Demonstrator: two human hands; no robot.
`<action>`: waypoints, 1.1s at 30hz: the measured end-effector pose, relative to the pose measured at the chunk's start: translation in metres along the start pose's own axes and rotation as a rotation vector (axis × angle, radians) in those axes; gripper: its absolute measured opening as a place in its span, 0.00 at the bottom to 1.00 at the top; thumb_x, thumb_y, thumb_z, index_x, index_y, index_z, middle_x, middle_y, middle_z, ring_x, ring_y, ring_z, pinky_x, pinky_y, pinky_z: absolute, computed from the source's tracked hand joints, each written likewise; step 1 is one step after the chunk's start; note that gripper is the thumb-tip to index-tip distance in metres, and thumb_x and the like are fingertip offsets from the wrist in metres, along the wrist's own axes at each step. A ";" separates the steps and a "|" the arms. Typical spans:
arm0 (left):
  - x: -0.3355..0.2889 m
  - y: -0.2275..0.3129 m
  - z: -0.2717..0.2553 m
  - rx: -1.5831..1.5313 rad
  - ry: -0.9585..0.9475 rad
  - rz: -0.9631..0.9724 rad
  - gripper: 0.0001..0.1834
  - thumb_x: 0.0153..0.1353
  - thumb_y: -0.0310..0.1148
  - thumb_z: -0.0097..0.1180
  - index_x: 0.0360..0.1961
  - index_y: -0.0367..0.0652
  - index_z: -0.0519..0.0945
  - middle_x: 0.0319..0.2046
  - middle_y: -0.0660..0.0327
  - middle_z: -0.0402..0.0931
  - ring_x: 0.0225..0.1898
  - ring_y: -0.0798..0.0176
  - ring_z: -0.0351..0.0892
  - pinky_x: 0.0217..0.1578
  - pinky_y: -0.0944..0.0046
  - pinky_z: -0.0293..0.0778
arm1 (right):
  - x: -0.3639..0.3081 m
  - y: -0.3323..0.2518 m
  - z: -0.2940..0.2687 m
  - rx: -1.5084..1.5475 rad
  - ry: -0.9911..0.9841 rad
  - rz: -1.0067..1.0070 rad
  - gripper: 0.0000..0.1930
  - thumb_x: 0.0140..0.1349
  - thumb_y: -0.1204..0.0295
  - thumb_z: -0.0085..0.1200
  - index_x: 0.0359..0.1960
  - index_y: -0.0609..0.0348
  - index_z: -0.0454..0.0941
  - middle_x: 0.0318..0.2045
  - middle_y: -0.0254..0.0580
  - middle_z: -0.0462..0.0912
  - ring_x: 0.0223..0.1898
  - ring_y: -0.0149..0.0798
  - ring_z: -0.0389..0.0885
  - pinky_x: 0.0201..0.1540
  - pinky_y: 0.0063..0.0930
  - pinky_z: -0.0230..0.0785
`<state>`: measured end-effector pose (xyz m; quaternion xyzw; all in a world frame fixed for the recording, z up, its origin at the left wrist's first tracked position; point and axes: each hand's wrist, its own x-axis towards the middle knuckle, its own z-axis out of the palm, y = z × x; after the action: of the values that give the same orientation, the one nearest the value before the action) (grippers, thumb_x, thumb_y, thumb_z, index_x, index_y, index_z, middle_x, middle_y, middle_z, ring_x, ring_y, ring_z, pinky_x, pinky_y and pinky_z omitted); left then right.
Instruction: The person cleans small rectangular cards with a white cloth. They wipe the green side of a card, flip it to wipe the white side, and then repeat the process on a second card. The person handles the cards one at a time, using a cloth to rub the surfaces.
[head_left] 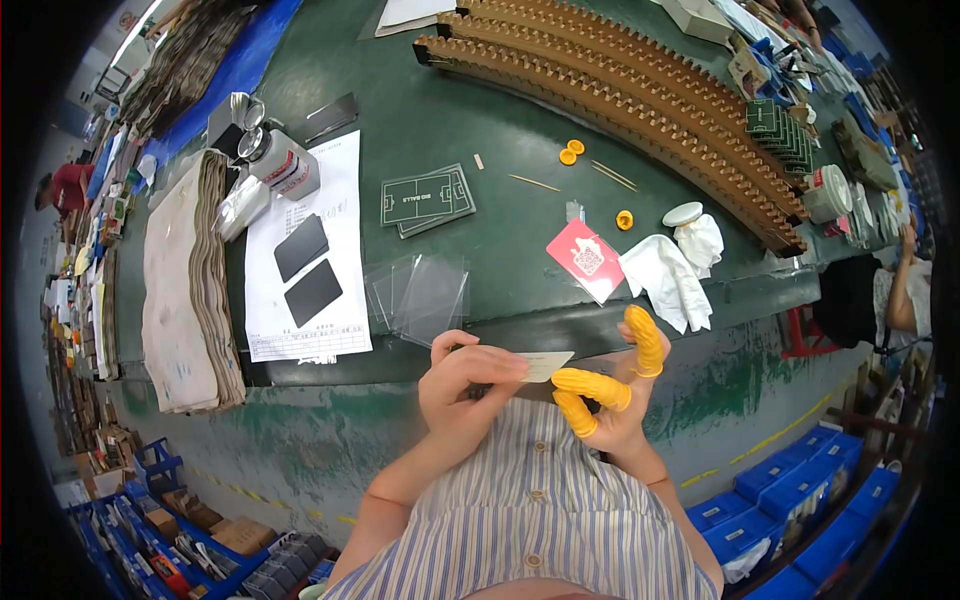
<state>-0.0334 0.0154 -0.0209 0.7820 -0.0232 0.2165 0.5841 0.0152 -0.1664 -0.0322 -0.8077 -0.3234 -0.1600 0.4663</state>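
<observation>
My left hand (465,385) pinches a thin pale card (546,365) between thumb and fingers, just off the table's near edge. My right hand (610,395) wears yellow rubber finger cots on several fingers. Its fingers are spread, one pointing up, with two tips close to the card's right edge; I cannot tell whether they touch it. Beyond my hands lie clear plastic sleeves (420,298) and a red card with a white print (585,260). A crumpled white cloth (665,280) rests to the right of the red card.
Dark green cards printed with a pitch (428,198) lie mid-table near toothpicks (614,176) and loose yellow finger cots (570,152). Long slotted wooden racks (620,110) cross the far right. At left are black cards (313,292) on a paper sheet, a metal can (280,165) and stacked cloths (185,285).
</observation>
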 end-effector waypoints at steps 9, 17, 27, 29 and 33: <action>-0.002 -0.001 0.001 -0.020 0.011 0.003 0.10 0.44 0.15 0.62 0.24 0.43 0.78 0.29 0.62 0.82 0.35 0.66 0.81 0.51 0.61 0.56 | -0.002 -0.003 -0.002 0.025 0.029 0.041 0.13 0.45 0.67 0.64 0.35 0.35 0.84 0.61 0.49 0.58 0.57 0.49 0.54 0.56 0.42 0.52; 0.000 0.007 -0.002 0.194 -0.019 0.065 0.10 0.45 0.17 0.63 0.26 0.44 0.79 0.28 0.66 0.82 0.33 0.69 0.80 0.51 0.61 0.55 | -0.006 -0.004 -0.004 -0.242 0.052 -0.061 0.13 0.47 0.66 0.63 0.36 0.31 0.84 0.57 0.45 0.60 0.54 0.48 0.55 0.52 0.40 0.54; -0.009 0.004 -0.001 -0.006 0.046 -0.074 0.33 0.44 0.13 0.65 0.51 0.40 0.64 0.28 0.59 0.80 0.34 0.65 0.80 0.44 0.66 0.70 | 0.001 0.000 -0.001 -0.237 0.112 -0.059 0.12 0.49 0.64 0.64 0.37 0.32 0.85 0.57 0.41 0.65 0.53 0.46 0.56 0.52 0.35 0.54; -0.007 0.004 -0.002 -0.002 0.035 -0.048 0.33 0.44 0.13 0.64 0.51 0.39 0.64 0.28 0.58 0.80 0.34 0.64 0.80 0.39 0.69 0.73 | 0.000 0.001 0.000 -0.219 0.121 -0.028 0.12 0.49 0.64 0.64 0.37 0.32 0.85 0.57 0.41 0.65 0.53 0.46 0.57 0.52 0.35 0.53; -0.009 0.002 -0.001 -0.015 0.041 -0.053 0.33 0.44 0.13 0.64 0.52 0.38 0.64 0.28 0.57 0.80 0.34 0.64 0.80 0.39 0.69 0.74 | -0.001 0.000 -0.001 -0.194 0.137 0.007 0.13 0.48 0.64 0.64 0.37 0.31 0.85 0.57 0.40 0.65 0.53 0.46 0.57 0.52 0.35 0.53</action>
<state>-0.0426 0.0140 -0.0221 0.7732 0.0078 0.2166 0.5960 0.0148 -0.1673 -0.0322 -0.8373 -0.2711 -0.2436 0.4075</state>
